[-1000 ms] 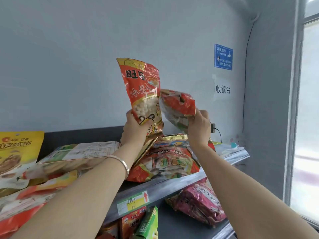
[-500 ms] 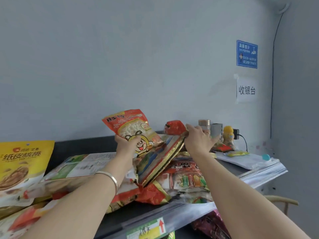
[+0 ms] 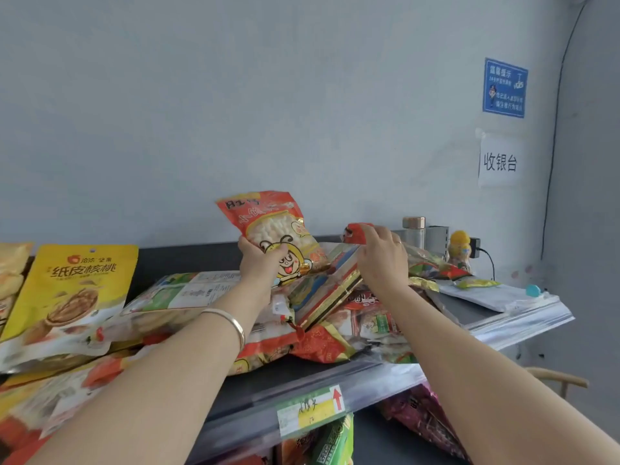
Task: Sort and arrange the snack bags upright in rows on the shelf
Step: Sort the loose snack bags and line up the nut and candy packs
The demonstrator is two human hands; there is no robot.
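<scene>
Red-orange snack bag (image 3: 275, 229), clear window showing white puffs, cartoon bee on front: near upright, tilted slightly left, lower left corner gripped by left hand (image 3: 260, 263). Second red bag (image 3: 352, 231): mostly hidden under right hand (image 3: 382, 260), only top corner visible. Gold-edged striped bag (image 3: 335, 290): slanted, between hands, resting on pile. Red mixed-candy bags (image 3: 355, 327): flat, below right wrist. Yellow walnut bag (image 3: 73, 290): leaning back, well left of left hand. Shelf (image 3: 335, 374) dark, pile unsorted.
</scene>
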